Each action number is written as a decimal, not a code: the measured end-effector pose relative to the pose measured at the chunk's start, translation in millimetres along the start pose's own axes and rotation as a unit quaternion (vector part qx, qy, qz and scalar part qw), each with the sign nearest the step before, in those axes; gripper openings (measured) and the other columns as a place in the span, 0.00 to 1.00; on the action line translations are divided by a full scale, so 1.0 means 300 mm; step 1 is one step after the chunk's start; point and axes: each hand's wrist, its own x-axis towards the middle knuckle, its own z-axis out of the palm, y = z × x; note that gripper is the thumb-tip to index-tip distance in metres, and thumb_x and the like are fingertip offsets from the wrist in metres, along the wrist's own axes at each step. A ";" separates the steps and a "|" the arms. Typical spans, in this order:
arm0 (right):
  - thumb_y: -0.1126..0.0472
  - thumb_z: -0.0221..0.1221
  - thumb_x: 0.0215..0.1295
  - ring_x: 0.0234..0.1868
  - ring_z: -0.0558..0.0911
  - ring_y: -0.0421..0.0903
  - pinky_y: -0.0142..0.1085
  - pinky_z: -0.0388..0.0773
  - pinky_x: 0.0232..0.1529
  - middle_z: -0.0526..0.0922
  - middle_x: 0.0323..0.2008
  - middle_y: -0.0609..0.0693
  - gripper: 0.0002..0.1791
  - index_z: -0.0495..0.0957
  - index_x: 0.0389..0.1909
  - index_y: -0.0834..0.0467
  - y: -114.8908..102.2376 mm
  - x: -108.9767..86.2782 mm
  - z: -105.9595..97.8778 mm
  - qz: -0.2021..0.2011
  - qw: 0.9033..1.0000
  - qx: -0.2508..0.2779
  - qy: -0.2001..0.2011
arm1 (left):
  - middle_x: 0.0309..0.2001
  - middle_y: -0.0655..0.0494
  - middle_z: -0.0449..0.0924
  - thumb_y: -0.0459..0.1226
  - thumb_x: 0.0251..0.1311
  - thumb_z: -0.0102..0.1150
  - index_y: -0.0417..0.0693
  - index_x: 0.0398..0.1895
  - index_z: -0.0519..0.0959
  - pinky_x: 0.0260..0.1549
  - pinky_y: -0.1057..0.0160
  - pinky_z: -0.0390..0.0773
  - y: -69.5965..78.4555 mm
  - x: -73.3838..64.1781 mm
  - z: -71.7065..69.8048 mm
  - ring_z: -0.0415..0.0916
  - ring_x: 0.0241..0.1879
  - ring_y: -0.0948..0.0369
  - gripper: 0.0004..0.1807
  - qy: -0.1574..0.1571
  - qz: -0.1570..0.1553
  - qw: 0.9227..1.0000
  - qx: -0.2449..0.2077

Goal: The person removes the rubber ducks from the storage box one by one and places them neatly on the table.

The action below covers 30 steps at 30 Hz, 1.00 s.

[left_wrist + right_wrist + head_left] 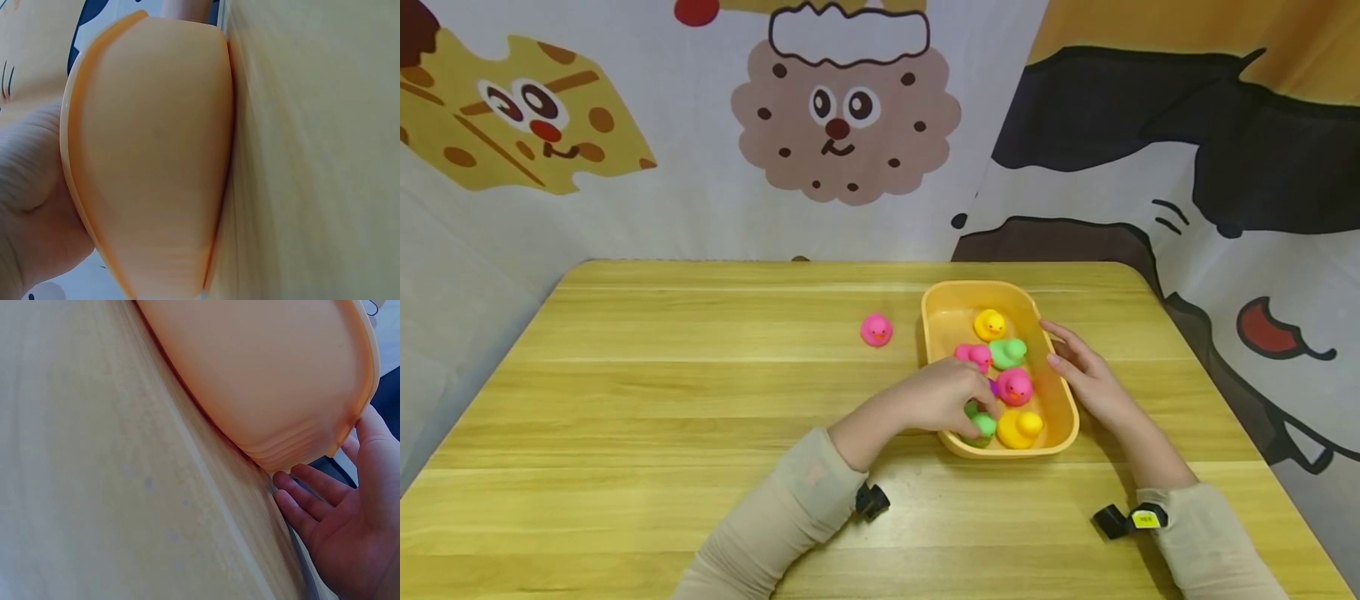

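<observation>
An orange-yellow plastic basin (951, 292) stands on the table and holds several small rubber ducks. My left hand (943, 392) reaches over its left rim, thumb and fingers around a green rubber duck (983, 426) in the near left corner. Beside that duck sits a yellow duck (1020, 429); farther back are pink ducks (1015, 387), another green duck (1007, 352) and a small yellow duck (991, 325). Something purple is mostly hidden by the left hand. My right hand (350, 519) touches the basin's right side with thumb at the rim and fingers extended.
One pink rubber duck (876, 330) sits on the wooden table (662, 400), left of the basin. A curtain with cartoon prints (850, 225) hangs behind the table's far edge. Black wrist devices (872, 502) are at both sleeves.
</observation>
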 end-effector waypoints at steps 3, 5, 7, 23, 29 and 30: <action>0.59 0.45 0.76 0.53 0.74 0.33 0.29 0.75 0.46 0.62 0.63 0.73 0.29 0.52 0.74 0.56 -0.001 -0.001 0.001 0.002 1.000 0.002 0.000 | 0.38 0.68 0.82 0.38 0.49 0.71 0.51 0.43 0.86 0.38 0.76 0.66 -0.005 0.000 -0.001 0.71 0.37 0.68 0.15 0.004 0.010 1.000 -0.014; 0.59 0.45 0.76 0.53 0.74 0.33 0.29 0.75 0.46 0.62 0.63 0.73 0.29 0.52 0.74 0.56 -0.001 -0.002 0.001 0.003 1.000 0.001 -0.001 | 0.38 0.67 0.82 0.37 0.49 0.70 0.50 0.43 0.86 0.39 0.76 0.66 -0.008 0.000 -0.003 0.72 0.39 0.68 0.16 0.006 0.018 1.000 -0.023; 0.59 0.45 0.76 0.52 0.74 0.33 0.29 0.75 0.46 0.62 0.63 0.72 0.29 0.52 0.74 0.56 -0.001 -0.002 0.001 0.004 1.000 -0.001 0.000 | 0.39 0.66 0.82 0.36 0.48 0.70 0.49 0.43 0.86 0.40 0.76 0.66 -0.013 0.001 -0.003 0.72 0.40 0.67 0.16 0.011 0.027 0.999 -0.035; 0.59 0.45 0.76 0.53 0.73 0.34 0.29 0.75 0.46 0.62 0.63 0.72 0.29 0.52 0.74 0.56 0.000 0.002 0.000 0.003 1.000 0.002 -0.001 | 0.43 0.60 0.83 0.34 0.48 0.69 0.44 0.44 0.85 0.54 0.73 0.62 -0.034 -0.003 -0.017 0.71 0.50 0.66 0.16 0.066 0.050 0.991 -0.105; 0.59 0.45 0.76 0.53 0.73 0.35 0.29 0.75 0.46 0.61 0.63 0.72 0.29 0.52 0.74 0.55 0.000 0.002 0.000 0.005 1.000 0.008 -0.002 | 0.43 0.59 0.82 0.32 0.47 0.69 0.44 0.43 0.85 0.53 0.72 0.63 -0.032 -0.020 -0.047 0.69 0.49 0.64 0.16 0.097 0.045 0.986 -0.124; 0.59 0.45 0.76 0.53 0.73 0.34 0.29 0.75 0.46 0.61 0.63 0.72 0.29 0.52 0.74 0.55 0.000 0.002 0.000 0.005 1.000 0.008 -0.002 | 0.43 0.58 0.82 0.32 0.47 0.68 0.44 0.43 0.85 0.52 0.72 0.64 -0.032 -0.024 -0.053 0.69 0.48 0.64 0.16 0.103 0.044 0.986 -0.127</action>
